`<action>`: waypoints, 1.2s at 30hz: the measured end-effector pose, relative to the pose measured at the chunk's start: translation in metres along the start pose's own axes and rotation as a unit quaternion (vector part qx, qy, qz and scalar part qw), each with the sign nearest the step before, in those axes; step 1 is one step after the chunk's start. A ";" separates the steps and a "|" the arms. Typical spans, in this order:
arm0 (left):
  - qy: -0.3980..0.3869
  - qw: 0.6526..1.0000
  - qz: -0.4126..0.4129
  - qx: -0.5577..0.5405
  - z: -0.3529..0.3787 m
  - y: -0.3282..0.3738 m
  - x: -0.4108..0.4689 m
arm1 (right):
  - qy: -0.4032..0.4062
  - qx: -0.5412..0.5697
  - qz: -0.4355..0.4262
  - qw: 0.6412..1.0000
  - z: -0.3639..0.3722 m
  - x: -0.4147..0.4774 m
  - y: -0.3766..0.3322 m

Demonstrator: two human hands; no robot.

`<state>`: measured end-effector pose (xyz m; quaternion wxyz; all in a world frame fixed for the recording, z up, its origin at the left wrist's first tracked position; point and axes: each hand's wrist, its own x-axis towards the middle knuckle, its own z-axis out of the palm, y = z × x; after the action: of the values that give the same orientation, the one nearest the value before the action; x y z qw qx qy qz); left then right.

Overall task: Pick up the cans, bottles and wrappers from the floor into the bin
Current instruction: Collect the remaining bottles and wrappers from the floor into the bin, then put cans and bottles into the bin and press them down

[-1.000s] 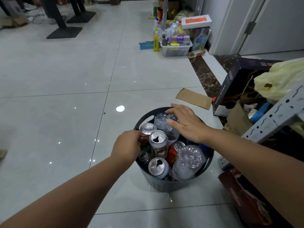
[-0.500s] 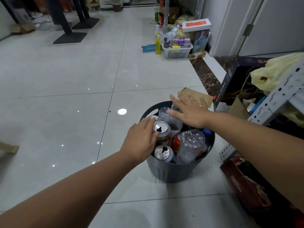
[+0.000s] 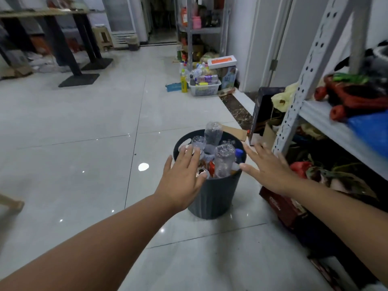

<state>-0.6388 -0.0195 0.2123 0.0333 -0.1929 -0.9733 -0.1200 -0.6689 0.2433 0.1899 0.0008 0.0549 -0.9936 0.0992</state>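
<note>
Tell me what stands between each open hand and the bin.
Nothing visible does. The left hand hangs spread in front of the bin's near rim; the right hand is spread beside it, toward the shelf rack. Both are empty.

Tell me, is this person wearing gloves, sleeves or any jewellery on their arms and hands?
No. The left hand and right hand are bare, without gloves, and no rings show on the fingers. Both forearms are uncovered up to the picture's edge; no sleeves, watch or bracelet are visible.

Storeroom/back rm: metal shelving (image 3: 310, 66) w/ clutter, bottle basket (image 3: 205, 89), tiled floor (image 3: 84, 143).
</note>
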 end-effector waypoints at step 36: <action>-0.365 0.865 0.343 -0.010 0.350 0.286 -0.129 | -0.172 0.112 0.361 0.909 0.250 -0.444 0.041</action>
<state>-0.4171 0.2756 -0.0776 -0.2876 -0.5449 -0.7871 -0.0315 -0.2296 0.2821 -0.0688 -0.2126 -0.2919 -0.9125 0.1922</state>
